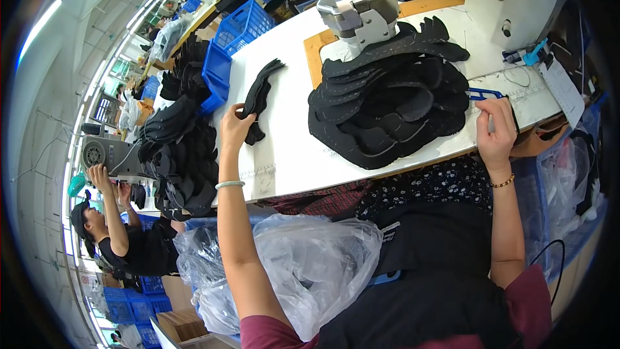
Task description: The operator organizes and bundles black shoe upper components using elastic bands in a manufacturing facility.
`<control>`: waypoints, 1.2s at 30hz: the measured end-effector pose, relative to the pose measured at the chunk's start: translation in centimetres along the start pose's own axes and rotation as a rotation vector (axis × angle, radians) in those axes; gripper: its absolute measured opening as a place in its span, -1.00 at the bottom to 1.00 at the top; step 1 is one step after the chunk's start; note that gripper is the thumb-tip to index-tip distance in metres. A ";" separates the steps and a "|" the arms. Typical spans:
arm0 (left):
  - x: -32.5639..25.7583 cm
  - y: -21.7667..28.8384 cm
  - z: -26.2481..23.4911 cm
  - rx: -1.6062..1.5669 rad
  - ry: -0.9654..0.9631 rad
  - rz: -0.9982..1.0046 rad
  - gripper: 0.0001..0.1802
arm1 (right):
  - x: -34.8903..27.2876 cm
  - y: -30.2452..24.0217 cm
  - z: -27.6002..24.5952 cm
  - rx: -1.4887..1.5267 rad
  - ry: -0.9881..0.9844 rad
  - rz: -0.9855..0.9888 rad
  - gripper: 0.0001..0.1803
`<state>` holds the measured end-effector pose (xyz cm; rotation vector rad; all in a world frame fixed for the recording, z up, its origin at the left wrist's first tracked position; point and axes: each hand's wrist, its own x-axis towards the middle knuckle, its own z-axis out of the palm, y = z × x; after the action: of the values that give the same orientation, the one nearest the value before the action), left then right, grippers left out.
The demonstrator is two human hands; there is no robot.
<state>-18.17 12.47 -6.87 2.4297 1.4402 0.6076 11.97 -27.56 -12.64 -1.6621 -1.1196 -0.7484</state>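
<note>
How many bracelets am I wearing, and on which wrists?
2. A pale jade-coloured bangle sits on the wrist of the left hand, which touches black fabric pieces. A beaded brown bracelet is on the wrist of the right hand.

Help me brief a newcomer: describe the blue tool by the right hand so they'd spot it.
On the white sewing table, look right of the big heap of black pieces. The small blue tool lies by the right hand, the only blue thing there.

blue scissors (483, 94) partly behind right hand (496, 130) (blades unseen)
</note>
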 end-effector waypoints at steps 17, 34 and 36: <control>-6.9 18.7 0.0 -0.278 -0.011 0.752 -0.62 | 10.1 -5.0 1.6 0.213 -0.154 -0.103 -0.71; -6.5 20.0 1.0 -0.372 -0.218 0.827 -0.55 | 13.6 -1.8 5.2 0.114 -0.365 -0.446 -0.80; -6.6 20.0 1.0 -0.369 -0.210 0.835 -0.55 | 13.7 -1.6 5.2 0.138 -0.366 -0.431 -0.80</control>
<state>-5.05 -2.88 -0.90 2.5963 0.1537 0.6618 15.72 -17.97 -2.07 -1.4903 -1.7856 -0.6241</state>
